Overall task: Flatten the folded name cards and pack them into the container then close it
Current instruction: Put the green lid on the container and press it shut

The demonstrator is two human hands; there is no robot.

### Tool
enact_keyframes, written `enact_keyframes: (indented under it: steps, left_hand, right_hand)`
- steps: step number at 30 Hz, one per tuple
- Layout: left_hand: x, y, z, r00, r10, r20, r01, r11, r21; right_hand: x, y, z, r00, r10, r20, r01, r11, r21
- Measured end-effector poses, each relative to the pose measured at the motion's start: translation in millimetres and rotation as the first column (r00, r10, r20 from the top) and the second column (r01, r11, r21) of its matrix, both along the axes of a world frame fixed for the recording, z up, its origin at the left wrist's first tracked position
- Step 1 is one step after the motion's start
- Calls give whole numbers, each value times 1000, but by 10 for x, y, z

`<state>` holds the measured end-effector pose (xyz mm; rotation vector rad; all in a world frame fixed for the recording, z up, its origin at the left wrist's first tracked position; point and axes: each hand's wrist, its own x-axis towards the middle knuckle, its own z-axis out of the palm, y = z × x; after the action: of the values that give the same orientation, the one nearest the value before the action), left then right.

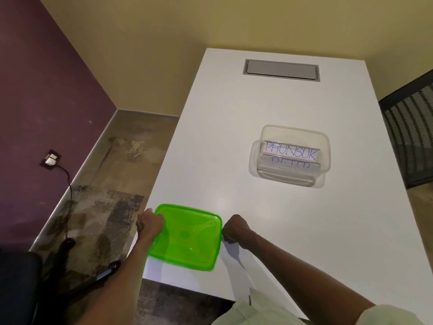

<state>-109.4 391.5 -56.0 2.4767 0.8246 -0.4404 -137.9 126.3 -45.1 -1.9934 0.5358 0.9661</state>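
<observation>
A translucent green lid [187, 238] lies near the front left corner of the white table [269, 219]. My left hand [150, 224] grips the lid's left edge, and my right hand [235, 227] pinches its right edge. Farther right on the table stands a clear plastic container [290, 156], open on top. Inside it lie white name cards [290, 150]; the top one reads PHUNSUK and another below it is partly covered.
A grey cable hatch [281, 69] is set into the far end of the table. A black mesh chair [412, 134] stands at the right. On the left are the floor, a purple wall with a socket [50, 158] and a dark chair base.
</observation>
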Motion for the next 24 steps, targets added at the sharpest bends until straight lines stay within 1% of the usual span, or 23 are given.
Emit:
enact_keyframes:
  steps: [5, 10, 16, 21, 24]
  left_hand:
    - [-47, 35, -79, 1000, -27, -9, 27, 1000, 11]
    - [-41, 41, -47, 998, -55, 8, 55, 998, 29]
    - [120, -27, 103, 995, -55, 80, 56, 998, -7]
    - [324, -273, 273, 984, -55, 171, 68, 995, -71]
    - [454, -505, 440, 973, -38, 227, 62, 993, -101]
  right_hand:
    - [-27, 169, -21, 1000, 12, -11, -13, 995, -103]
    - [-18, 207, -14, 999, 34, 42, -29, 992, -119]
    - [75, 68, 111, 978, -107, 177, 114, 993, -31]
    - [157, -158, 264, 915, -297, 273, 289, 955, 70]
    - [245, -324, 383, 881, -352, 316, 342, 935, 89]
